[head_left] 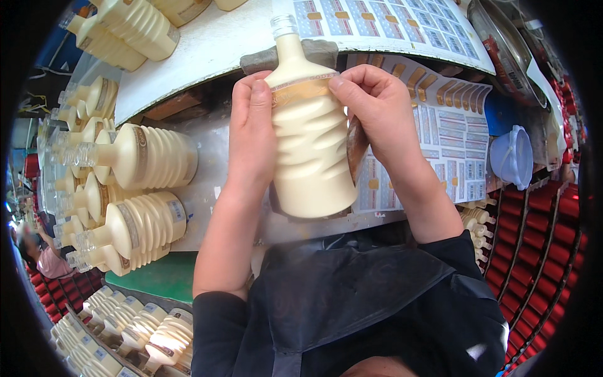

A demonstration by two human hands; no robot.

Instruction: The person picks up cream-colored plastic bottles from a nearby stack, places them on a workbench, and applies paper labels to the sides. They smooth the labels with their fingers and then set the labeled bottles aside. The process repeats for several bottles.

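A cream glass bottle [311, 160] with wavy ridges and a clear threaded neck is in front of me, its neck pointing away. Around its shoulder runs a gold label strip [301, 93]. My left hand [254, 119] is closed against the bottle's left side, with the thumb by the strip's left end. At the right end of the strip, my right hand [375, 103] pinches with thumb and forefinger at the bottle's edge. Whether that end is fully stuck down I cannot tell. Behind the bottle's neck is a grey block [260, 60].
Several labelled bottles [151, 157] lie stacked at the left; more bottles [169, 336] stand on a lower left rack. Label sheets [452, 132] hang at the right, with other sheets [383, 22] on the white table [207, 50]. A pale bucket [512, 157] and red racks [534, 251] are farther right.
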